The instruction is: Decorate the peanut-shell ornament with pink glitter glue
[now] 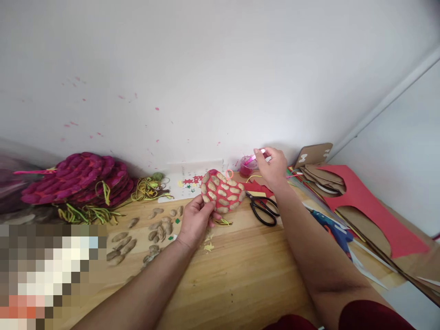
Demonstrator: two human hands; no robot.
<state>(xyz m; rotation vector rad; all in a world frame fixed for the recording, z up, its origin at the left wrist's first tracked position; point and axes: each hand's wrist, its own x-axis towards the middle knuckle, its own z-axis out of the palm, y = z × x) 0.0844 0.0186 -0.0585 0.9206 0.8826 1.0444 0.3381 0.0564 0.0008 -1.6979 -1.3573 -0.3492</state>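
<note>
My left hand [197, 217] pinches the lower left edge of a round red disc with peanuts [223, 189] stuck over its face. The peanuts are mostly plain, with a magenta patch at the top edge. A pink loop stands at the disc's upper rim. At the right, my right hand [273, 167] is closed on a paintbrush [253, 158], white-handled with pink on it. Its tip is at a small clear cup of magenta paint [246, 167] by the wall. Black-handled scissors [264, 207] lie right of the disc, partly over red paper.
Loose peanuts [160, 229] are scattered left of my left arm. Magenta peanut discs [79, 176] are stacked at the far left, beside yellow-green yarn [147, 189]. Cut red card [364, 201] and cardboard lie at the right. The wall [206, 82] bears pink splashes.
</note>
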